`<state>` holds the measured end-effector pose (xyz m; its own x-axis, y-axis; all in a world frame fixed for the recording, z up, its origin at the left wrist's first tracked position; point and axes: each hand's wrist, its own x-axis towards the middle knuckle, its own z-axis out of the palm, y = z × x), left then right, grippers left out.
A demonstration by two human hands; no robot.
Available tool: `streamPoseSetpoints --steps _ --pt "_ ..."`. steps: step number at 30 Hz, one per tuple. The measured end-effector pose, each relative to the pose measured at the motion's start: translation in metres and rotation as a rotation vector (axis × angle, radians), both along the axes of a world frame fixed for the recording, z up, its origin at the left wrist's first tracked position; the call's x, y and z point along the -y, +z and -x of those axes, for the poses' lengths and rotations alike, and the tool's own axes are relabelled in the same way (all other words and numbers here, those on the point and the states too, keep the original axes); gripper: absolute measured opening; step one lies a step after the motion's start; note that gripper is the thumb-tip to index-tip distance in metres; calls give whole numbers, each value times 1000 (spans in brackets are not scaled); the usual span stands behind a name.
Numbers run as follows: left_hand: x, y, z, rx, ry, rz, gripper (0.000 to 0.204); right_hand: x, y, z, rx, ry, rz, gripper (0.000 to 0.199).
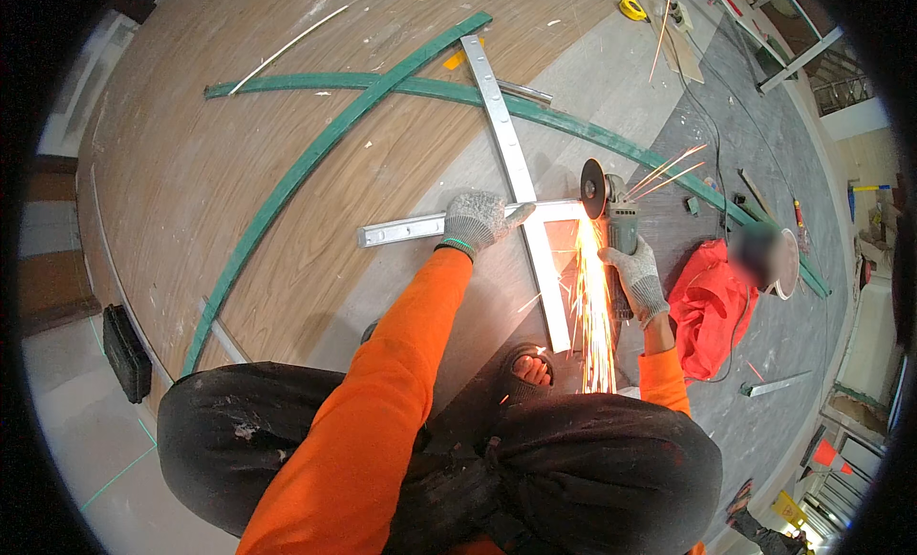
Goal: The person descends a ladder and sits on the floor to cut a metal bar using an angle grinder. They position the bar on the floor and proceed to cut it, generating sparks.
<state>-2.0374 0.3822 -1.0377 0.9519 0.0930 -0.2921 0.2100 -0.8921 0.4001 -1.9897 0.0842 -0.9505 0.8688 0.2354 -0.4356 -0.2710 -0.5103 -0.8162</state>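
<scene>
My left hand, in a grey knit glove, is closed over a short silver metal channel lying crosswise on the floor. Its thumb points right, toward a longer silver metal strip that crosses the channel. Gloved too, my right hand grips an angle grinder. The grinder's disc is at the right end of the channel. Bright sparks stream from there toward my sandalled foot; a few fly up to the right. Glare hides the exact contact point.
Long green metal bars cross on the floor ahead. A red cloth lies beside a round container at right. A yellow tape measure and cords are farther off. A black case stands at left; another person's leg shows lower right.
</scene>
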Motion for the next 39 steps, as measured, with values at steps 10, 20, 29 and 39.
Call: streamPoseSetpoints --steps 10,20,29,39 --pt "1 -2 2 45 15 24 87 1 -2 -3 -17 -8 51 53" --pt "2 -5 -1 27 -5 1 84 3 -6 -4 -28 -23 80 52" --pt "1 -3 0 -5 5 1 84 5 -7 -2 -22 -12 -5 48" --pt "0 1 -1 -30 -13 22 84 -4 4 -4 -36 -5 121 43"
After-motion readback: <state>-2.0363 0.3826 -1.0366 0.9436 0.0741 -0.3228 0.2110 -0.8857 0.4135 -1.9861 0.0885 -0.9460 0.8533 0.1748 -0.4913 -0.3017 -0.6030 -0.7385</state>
